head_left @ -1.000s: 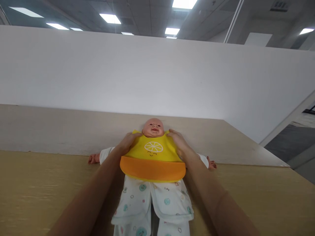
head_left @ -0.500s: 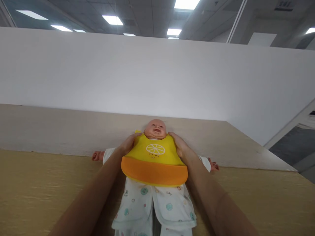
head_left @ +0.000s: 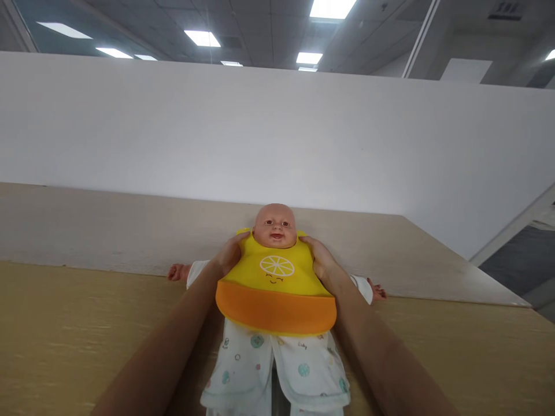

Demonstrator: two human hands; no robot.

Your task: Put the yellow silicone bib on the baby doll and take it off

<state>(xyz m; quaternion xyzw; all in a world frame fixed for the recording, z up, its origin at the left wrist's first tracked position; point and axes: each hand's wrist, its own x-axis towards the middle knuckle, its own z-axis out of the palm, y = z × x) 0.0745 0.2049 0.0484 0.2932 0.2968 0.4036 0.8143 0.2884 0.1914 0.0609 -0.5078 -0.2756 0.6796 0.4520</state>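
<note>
Smooth yellow bib [head_left: 286,284], curved orange pocket [head_left: 276,309], left hand [head_left: 229,254] and right hand [head_left: 321,257] clasping bald doll [head_left: 274,225] at shoulders

Two bare hands [head_left: 229,254], bare forearms [head_left: 169,335]

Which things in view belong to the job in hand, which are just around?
In the job:
- doll
- yellow bib on its chest
- patterned white clothing
- left hand and right hand, at the bib's sides

Just around:
- wooden table
- white partition
- ceiling lights
</note>
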